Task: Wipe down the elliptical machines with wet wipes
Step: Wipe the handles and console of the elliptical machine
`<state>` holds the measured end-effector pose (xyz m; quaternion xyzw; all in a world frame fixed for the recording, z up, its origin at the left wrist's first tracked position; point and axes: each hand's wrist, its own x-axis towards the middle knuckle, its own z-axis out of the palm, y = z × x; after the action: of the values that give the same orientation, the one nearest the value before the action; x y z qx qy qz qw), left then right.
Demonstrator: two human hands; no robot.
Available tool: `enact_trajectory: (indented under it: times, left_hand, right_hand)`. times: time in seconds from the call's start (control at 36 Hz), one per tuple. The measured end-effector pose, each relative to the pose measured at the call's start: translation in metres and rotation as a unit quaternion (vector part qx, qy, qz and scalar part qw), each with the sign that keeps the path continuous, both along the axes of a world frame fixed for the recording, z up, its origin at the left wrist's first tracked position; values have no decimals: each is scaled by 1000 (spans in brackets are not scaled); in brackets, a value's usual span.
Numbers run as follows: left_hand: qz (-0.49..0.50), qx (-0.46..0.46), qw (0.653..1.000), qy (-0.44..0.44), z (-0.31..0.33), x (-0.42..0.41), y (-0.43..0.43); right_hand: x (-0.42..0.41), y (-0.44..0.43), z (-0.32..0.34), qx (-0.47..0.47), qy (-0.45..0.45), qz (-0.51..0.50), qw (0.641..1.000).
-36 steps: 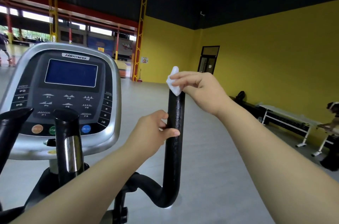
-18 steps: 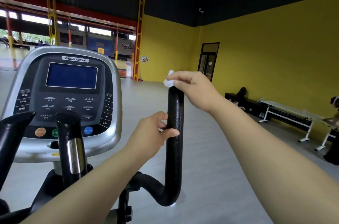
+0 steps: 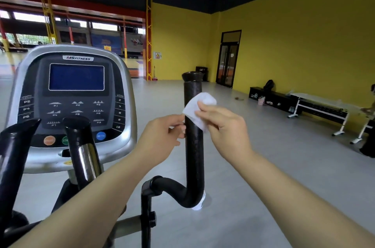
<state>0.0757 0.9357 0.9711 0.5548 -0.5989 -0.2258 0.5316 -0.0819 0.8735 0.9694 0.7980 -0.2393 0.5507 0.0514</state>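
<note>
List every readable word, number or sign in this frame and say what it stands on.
"MS FITNESS": console badge.
"P2", "P4", "P6": left keys.
"P1" to "P7" and "P9": under the profile icons.
"2", "4", "6", "8", "10": right keys.
"STA", rest hidden behind a handle: green button.
Too blurred or small to read: orange button, blue button, wall sign.

Daylit hall, dim ceiling, wide-angle edge distortion.
</note>
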Motion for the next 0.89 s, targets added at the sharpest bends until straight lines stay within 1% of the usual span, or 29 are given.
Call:
enact_trajectory:
  times: [0.06, 0.17, 0.25, 0.33, 0.39, 0.47, 0.56, 0.61, 0.67, 0.72, 0.75, 0.78, 0.89]
  left_hand:
    - [0, -7, 1000, 7, -1, 0, 0]
    - [-3, -17, 1000, 13, -4, 0, -4]
    - [-14, -28, 1000, 3, -3, 0, -7]
    - [-19, -29, 999, 19, 0, 1, -7]
    - [-21, -20, 999, 33, 0, 1, -6]
    - [-22, -9, 999, 24, -1, 2, -5]
    - [-25, -10, 1000, 1, -3, 1, -4]
    - [-20, -15, 1000, 4, -5, 0, -4]
    - [-13, -19, 1000, 16, -6, -1, -5]
    - [-10, -23, 999, 27, -7, -4, -4]
    - [-10, -24, 999, 35, -7, -5, -3]
    - [-9, -24, 999, 42, -7, -5, -2]
    - [-12, -17, 998, 58, -10, -5, -3]
  right_hand:
    - [-2, 4, -15, 9, -11, -7, 1000]
    - [-4, 8, -22, 74, -22, 2, 997]
    - [4, 3, 6, 89, -38, -6, 995]
    - [16, -6, 43, 88, -63, -11, 994]
    - [20, -12, 54, 74, -70, -10, 995]
    - [16, -12, 36, 56, -62, -9, 996]
    - [6, 0, -11, 59, -51, -9, 997]
    - [-1, 12, -47, 79, -37, 2, 996]
    - [-9, 23, -75, 124, -11, 20, 992]
    - [-15, 29, -88, 146, 34, 18, 989]
    - [-17, 30, -89, 149, 41, 16, 988]
    - [-17, 29, -86, 150, 32, 16, 988]
    - [-6, 17, -55, 115, -60, 7, 992]
